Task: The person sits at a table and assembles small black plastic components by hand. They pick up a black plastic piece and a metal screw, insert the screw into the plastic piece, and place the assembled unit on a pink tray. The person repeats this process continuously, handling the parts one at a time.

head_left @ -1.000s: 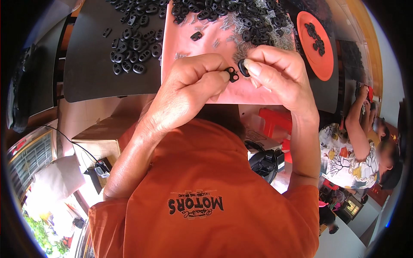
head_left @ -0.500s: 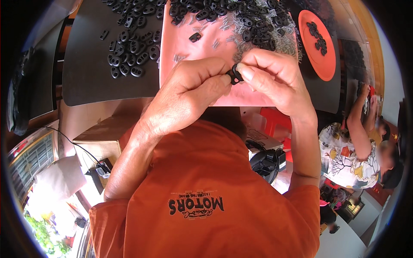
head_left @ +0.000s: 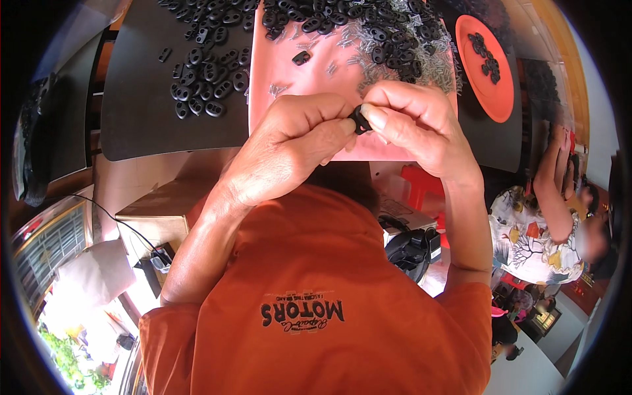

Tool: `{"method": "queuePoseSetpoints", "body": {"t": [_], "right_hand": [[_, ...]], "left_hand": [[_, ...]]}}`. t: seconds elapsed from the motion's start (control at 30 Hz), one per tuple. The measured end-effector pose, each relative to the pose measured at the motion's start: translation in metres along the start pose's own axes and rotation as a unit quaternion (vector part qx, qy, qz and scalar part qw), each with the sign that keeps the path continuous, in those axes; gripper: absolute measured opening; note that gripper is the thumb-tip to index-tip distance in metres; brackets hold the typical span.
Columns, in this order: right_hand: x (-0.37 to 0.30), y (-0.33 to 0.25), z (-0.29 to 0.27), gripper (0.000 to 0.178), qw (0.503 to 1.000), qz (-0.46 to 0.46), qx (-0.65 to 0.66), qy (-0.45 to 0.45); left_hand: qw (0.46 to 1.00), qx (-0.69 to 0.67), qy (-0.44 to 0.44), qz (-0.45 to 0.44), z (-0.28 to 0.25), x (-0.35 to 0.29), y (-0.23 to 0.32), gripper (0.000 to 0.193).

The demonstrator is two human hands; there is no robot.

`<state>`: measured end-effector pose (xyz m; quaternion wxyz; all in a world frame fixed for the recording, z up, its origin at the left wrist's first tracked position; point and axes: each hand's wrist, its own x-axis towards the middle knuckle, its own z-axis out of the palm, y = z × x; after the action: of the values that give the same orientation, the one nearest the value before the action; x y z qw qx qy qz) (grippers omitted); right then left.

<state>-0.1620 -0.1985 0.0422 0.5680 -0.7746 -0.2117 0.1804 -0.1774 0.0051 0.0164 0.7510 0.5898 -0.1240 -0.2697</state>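
Observation:
A small black plastic cord lock [head_left: 361, 121] sits between my two hands, over the near part of a pink tray [head_left: 283, 72]. My left hand [head_left: 289, 145] is closed, pinching its left side between thumb and forefinger. From the other side my right hand [head_left: 421, 128] grips it, the thumb pressed on its upper part. My fingers cover much of the piece. Past my hands, small metal springs [head_left: 431, 71] and more black cord locks [head_left: 395, 49] lie heaped on the tray. One lone black piece [head_left: 301, 58] rests nearer, to the left.
A loose pile of two-holed cord locks [head_left: 204, 82] lies on the dark table [head_left: 138, 125] to the left. On the right stands an orange-pink plate [head_left: 500, 99] with several black pieces. Another person in a patterned top [head_left: 526, 237] sits at the far right, near a red stool [head_left: 421, 187].
Both hands keep their pinch on the cord lock, which has turned slightly and is more covered by my fingers. The whole view has shifted a little.

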Motion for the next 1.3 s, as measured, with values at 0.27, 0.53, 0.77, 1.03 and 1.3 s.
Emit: {"method": "queuePoseSetpoints", "body": {"t": [0.27, 0.53, 0.77, 1.03, 1.3], "right_hand": [[-0.001, -0.010, 0.020, 0.032, 0.883, -0.231, -0.390, 0.124], [0.001, -0.002, 0.026, 0.040, 0.873, -0.236, -0.408, 0.122], [-0.009, -0.024, 0.011, 0.044, 0.860, -0.223, -0.459, 0.019], [-0.005, -0.017, 0.015, 0.037, 0.834, -0.245, -0.493, 0.036], [-0.005, -0.015, 0.015, 0.041, 0.843, -0.188, -0.505, 0.000]], "left_hand": [[0.996, -0.048, 0.075, -0.002, 0.001, -0.001, -0.001, 0.016], [0.986, -0.123, 0.097, -0.050, 0.002, -0.003, 0.005, 0.020], [0.992, -0.105, 0.039, -0.063, -0.004, -0.001, 0.012, 0.024], [1.000, -0.001, 0.005, -0.010, -0.005, 0.003, 0.011, 0.025], [1.000, 0.012, -0.007, -0.015, -0.005, 0.004, 0.002, 0.024]]}}
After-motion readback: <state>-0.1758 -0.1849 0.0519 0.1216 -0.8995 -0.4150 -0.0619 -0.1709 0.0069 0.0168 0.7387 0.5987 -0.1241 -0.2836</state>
